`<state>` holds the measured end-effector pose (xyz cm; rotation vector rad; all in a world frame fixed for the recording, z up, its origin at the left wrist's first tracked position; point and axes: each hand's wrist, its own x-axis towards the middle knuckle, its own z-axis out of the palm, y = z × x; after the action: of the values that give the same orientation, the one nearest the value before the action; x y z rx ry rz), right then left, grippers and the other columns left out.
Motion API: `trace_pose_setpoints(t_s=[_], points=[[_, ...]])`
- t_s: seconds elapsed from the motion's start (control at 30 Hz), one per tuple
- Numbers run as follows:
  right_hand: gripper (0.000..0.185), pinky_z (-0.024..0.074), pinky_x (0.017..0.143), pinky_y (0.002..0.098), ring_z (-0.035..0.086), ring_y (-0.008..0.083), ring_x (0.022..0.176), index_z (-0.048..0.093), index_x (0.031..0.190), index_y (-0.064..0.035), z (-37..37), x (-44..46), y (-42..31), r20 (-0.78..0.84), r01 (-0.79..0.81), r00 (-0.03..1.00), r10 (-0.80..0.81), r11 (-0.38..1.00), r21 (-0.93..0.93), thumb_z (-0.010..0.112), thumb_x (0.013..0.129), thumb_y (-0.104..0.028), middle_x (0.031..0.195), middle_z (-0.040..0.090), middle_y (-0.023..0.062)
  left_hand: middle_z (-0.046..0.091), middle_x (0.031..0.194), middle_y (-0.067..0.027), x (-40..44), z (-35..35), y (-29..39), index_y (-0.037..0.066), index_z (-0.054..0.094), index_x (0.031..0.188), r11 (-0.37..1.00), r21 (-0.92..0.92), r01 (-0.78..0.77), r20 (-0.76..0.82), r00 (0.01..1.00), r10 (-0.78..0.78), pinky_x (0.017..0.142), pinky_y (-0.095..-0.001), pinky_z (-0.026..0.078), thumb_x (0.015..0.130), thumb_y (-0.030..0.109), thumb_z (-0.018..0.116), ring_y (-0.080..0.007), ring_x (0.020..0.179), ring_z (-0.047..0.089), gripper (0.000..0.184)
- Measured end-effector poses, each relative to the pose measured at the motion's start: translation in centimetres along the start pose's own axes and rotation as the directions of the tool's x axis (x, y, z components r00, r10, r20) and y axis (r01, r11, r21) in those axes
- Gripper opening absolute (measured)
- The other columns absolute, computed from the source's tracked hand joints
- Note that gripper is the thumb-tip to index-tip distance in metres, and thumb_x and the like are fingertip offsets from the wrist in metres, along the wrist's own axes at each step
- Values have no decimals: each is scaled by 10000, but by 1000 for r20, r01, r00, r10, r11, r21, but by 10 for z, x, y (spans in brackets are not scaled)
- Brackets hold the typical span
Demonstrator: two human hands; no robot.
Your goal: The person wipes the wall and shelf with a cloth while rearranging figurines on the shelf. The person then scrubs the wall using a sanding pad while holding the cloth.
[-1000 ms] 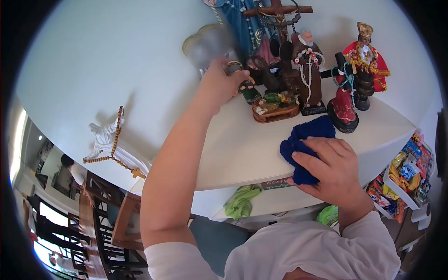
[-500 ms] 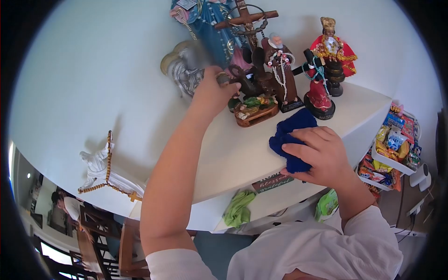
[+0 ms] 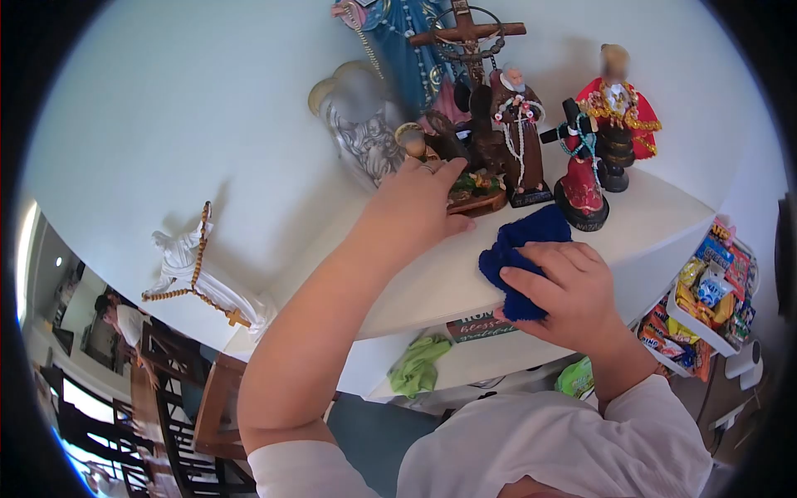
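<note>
My right grip (image 3: 569, 290) clutched a blue cloth (image 3: 531, 229), while my left grip (image 3: 415, 203) spread half-open with the reclining figurine (image 3: 483, 187) at its three o'clock.

The cloth (image 3: 540, 224) in the right hand (image 3: 573, 290) is deep blue. Beyond that hand, the small figure (image 3: 581, 189) is red, its cross (image 3: 573, 110) black, its beads (image 3: 568, 149) turquoise; farther off, the cape (image 3: 590, 90) is red with gold trim. Beyond the gap between the hands, the friar (image 3: 513, 162) is brown, its bead string (image 3: 520, 133) white and pink. Just past the left hand (image 3: 413, 203), the reclining piece (image 3: 479, 183) shows green over brown. Farther on, the plaque (image 3: 371, 148) is silver, the tall statue (image 3: 403, 58) blue with pale dots. Left of that hand, the white statue (image 3: 184, 261) wears a brown rosary (image 3: 237, 319).
</note>
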<state>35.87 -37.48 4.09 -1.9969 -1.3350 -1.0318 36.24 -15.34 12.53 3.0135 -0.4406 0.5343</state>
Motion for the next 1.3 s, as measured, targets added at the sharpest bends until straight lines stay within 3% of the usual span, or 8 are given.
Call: trace_pose_setpoints(t_s=[0.17,0.37,0.67,0.77,0.87,0.97,1.1,1.3], points=[[541,462,767,360,604,227,938,621,1032,-180,-5,-2,9,44,71,996,-74,996,57,768,531,-321,1019,602,49,559,1197,-202,0,11,0,27,510,1250,999,-14,36,-31,999,-36,957,-395,414,704,192,743,-361,1115,514,617],[579,455,776,357,591,231,972,600,1072,-177,-9,-2,13,75,113,990,-120,989,94,766,535,-317,1049,585,61,575,1151,-207,-8,2,9,36,526,1228,965,-158,209,68,977,-200,887,-382,454,694,146,747,-344,1011,581,589],[594,454,752,354,602,240,964,616,1056,-174,-6,-5,16,32,128,991,-133,983,133,775,503,-320,1038,592,62,591,1132,-164,-2,-20,26,28,518,1251,917,-207,340,70,940,-333,871,-360,467,707,230,779,-284,986,597,636],[605,456,758,350,603,238,967,611,1062,-175,-6,-6,16,27,125,991,-130,982,144,778,496,-309,1050,591,64,576,1149,-161,27,-18,35,32,459,1305,823,-523,224,-159,922,-353,854,-325,472,736,304,777,-231,975,589,706],[619,457,762,346,602,238,969,602,1074,-176,-8,-6,16,34,123,991,-130,980,158,780,493,-299,1063,590,67,562,1156,-167,57,-15,48,31,388,1338,830,-541,136,-298,892,-340,830,-295,479,749,342,772,-201,969,586,769],[627,457,766,344,599,236,975,593,1086,-177,-7,-7,17,19,130,991,-135,977,168,781,500,-293,1073,587,68,561,1149,-148,72,-8,58,30,336,1339,768,-638,59,-231,937,-264,820,-301,484,748,316,777,-200,950,589,791],[617,455,779,343,589,230,994,586,1093,-176,-6,-8,18,21,125,991,-130,977,171,781,519,-292,1080,580,69,582,1064,-126,81,0,63,81,304,1294,924,-360,132,-335,906,-260,789,-313,487,738,201,775,-181,902,605,738],[521,430,815,352,554,243,1007,563,1103,-139,-8,-8,20,55,145,986,-158,970,194,736,635,-288,1077,558,90,580,1020,-133,82,6,58,90,303,1267,866,-490,103,-338,893,-298,766,-336,485,741,210,766,-205,888,612,711]])
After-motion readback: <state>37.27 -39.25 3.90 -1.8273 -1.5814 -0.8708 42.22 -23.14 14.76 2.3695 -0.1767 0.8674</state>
